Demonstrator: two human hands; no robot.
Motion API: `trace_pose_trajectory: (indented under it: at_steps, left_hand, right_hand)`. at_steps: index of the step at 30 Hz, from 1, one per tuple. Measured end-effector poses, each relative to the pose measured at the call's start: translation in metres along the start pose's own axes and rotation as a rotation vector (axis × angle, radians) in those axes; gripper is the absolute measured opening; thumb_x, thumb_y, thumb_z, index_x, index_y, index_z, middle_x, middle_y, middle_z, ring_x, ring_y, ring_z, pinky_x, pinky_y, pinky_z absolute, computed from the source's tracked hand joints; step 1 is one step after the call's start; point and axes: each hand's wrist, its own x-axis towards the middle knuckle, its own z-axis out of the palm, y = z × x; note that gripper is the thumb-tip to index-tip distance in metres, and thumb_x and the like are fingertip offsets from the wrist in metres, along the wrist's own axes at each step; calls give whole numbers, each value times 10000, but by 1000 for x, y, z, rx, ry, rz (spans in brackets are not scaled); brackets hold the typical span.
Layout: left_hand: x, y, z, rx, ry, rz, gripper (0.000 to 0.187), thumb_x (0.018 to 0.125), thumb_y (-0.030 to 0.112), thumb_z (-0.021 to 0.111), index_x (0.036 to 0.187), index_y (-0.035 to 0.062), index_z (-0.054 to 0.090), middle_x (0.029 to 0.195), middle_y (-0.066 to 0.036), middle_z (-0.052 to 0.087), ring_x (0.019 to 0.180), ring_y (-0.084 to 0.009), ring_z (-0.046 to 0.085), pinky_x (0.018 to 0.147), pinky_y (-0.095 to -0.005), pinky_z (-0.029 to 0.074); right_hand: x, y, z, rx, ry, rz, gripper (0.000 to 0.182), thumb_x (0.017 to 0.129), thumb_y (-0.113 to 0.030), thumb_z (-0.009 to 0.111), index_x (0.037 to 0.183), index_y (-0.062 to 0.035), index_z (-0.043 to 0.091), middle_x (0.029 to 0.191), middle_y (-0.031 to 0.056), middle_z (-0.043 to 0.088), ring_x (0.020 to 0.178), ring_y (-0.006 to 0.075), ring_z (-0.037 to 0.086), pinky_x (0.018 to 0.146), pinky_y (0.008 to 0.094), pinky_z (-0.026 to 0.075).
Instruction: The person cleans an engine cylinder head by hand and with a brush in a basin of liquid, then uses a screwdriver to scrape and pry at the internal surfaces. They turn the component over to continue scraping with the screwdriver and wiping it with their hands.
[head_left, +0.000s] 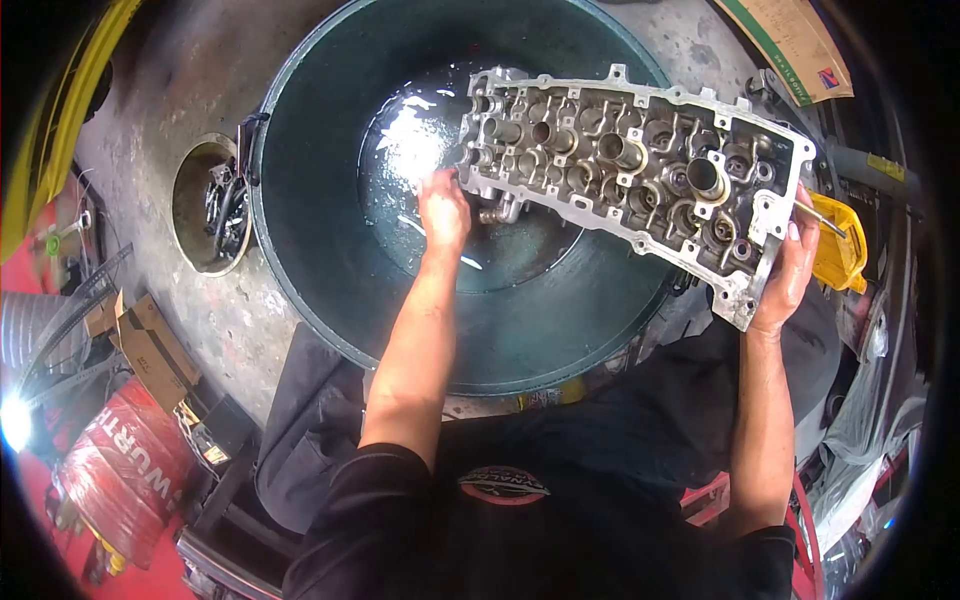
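A metal cylinder head (590,160) is held up over a large dark green tub (330,300), its valve side turned toward me and its left end higher than its right. My right hand (790,275) grips the right end, fingers wrapped round the edge. At the lower left corner, my left hand (445,210) is closed against the casting; its fingertips are partly hidden. Below the head's left part, a short metal pipe fitting (505,210) sticks out. Shiny liquid (415,150) reflects light at the tub's bottom.
Left of the tub stands a small round container (190,225) with metal parts inside. A yellow plastic container (840,240) sits beyond my right hand. Cardboard boxes (155,350) and a red wrapped bundle (125,470) lie at the lower left. Another cardboard piece (790,45) is at the top right.
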Motion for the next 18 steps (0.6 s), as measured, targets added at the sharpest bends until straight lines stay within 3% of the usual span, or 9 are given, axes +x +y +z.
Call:
trace_pose_trajectory:
  at_steps: [5, 12, 18]
  left_hand:
    - [4, -2, 9, 43, 78, 96, 170, 871, -25, 608, 1020, -12, 690, 940, -217, 651, 976, -425, 607, 898, -502, 497]
    - [6, 1, 3, 57, 16, 61, 179, 848, -38, 614, 1006, -15, 694, 943, -190, 680, 939, -401, 623, 909, -466, 500]
    - [6, -14, 5, 108, 14, 168, 141, 873, -23, 634, 980, 12, 717, 935, -172, 702, 910, -373, 651, 853, -455, 527]
  right_hand:
    - [2, 0, 4, 0, 19, -18, 586, 976, -222, 454, 1483, 71, 467, 1514, 187, 489, 1398, 265, 461, 1197, 387, 305]
    - [-1, -2, 0, -6, 8, 4, 598, 974, -231, 458, 1490, 70, 457, 1526, 188, 478, 1407, 260, 445, 1206, 392, 285]
    - [0, -4, 3, -17, 23, -5, 586, 973, -226, 464, 1477, 73, 471, 1518, 187, 486, 1405, 268, 452, 1206, 397, 292]
